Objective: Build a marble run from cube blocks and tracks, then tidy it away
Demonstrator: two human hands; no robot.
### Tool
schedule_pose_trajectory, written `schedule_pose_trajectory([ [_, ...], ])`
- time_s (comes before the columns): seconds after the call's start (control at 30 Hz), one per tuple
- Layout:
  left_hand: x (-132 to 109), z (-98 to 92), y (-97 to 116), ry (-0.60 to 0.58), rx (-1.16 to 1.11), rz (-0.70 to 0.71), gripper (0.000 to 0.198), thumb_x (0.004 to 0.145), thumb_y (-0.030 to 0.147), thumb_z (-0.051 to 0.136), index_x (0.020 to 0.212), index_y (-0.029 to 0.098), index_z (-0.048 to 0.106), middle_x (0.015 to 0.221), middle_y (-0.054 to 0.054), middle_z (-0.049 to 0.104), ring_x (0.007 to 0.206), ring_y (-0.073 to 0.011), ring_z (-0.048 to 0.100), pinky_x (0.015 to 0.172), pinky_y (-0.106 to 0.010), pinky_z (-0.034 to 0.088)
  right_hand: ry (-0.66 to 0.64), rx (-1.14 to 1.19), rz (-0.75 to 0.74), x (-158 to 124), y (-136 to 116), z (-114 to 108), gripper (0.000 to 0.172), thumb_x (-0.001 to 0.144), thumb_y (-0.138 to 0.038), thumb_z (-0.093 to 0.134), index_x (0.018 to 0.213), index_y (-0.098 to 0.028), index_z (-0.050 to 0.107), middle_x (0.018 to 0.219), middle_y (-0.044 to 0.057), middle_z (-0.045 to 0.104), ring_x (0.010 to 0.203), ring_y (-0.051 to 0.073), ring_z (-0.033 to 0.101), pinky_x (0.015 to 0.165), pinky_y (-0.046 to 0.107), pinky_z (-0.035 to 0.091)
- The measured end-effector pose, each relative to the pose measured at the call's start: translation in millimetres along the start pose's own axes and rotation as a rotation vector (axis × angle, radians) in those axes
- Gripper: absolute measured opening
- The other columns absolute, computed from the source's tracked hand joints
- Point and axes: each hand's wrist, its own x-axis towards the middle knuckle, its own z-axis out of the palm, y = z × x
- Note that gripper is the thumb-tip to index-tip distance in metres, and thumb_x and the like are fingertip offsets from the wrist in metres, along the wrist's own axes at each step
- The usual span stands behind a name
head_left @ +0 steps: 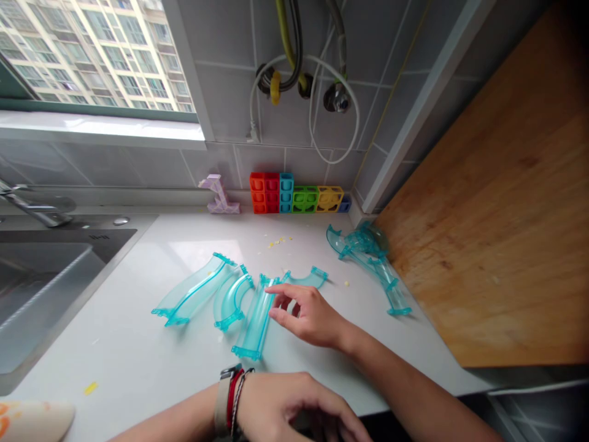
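Observation:
My right hand (pixel 308 314) reaches over the counter with thumb and fingers apart. Its index fingertip is at the upper edge of a straight clear-blue plastic track piece (pixel 255 322); whether it touches I cannot tell. Left of that piece lie a curved track piece (pixel 230 301) and a longer wavy track piece (pixel 196 291). Another curved track piece (pixel 306 279) rests just beyond the hand, partly covered by it. Low in the picture is my left hand (pixel 285 402), wearing a watch and bracelets. Its fingers bend loosely, with nothing visible in them, and the lower part is cut off.
More blue track pieces (pixel 368 252) are heaped by a wooden board (pixel 488 215) on the right. Coloured building blocks (pixel 294 195) and a purple patterned figure (pixel 219 195) stand against the wall. A sink (pixel 108 252) is at left. Yellow crumbs (pixel 276 242) dot the white counter.

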Motion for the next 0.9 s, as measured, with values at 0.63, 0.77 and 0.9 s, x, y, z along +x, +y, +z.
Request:
schedule_pose_trajectory([
  [0.63,4,-17.4,8,0.929,0.328,-0.040,0.036,0.099,0.050,0.054,0.090,0.018,0.067,0.082,-0.005,0.073,0.074,-0.0182,0.062,0.067,-0.028,0.045,0.433,-0.789,0.217,-37,5,-141,0.023,0.096,-0.035,0.061,0.109,-0.020,0.074,0.088,0.005,0.074,0.078,0.019,0.068,0.075,0.031,0.051],
  [0.77,-1,-20.3,8,1.064,0.488,-0.035,0.031,0.099,0.044,0.052,0.091,0.020,0.069,0.082,-0.004,0.072,0.072,-0.0180,0.060,0.063,-0.027,0.043,0.299,-1.043,0.412,-48,21,-169,0.026,0.088,-0.033,0.072,0.111,-0.019,0.073,0.101,0.009,0.071,0.093,0.023,0.068,0.082,0.033,0.049],
  [0.9,-1,-17.2,9,1.041,0.565,-0.016,0.029,0.100,0.041,0.052,0.090,0.020,0.069,0.083,-0.003,0.071,0.070,-0.0172,0.059,0.063,-0.027,0.043,0.231,-1.138,0.472,-48,30,-168,0.017,0.089,-0.031,0.071,0.101,-0.019,0.073,0.107,0.010,0.067,0.099,0.024,0.066,0.083,0.032,0.048],
])
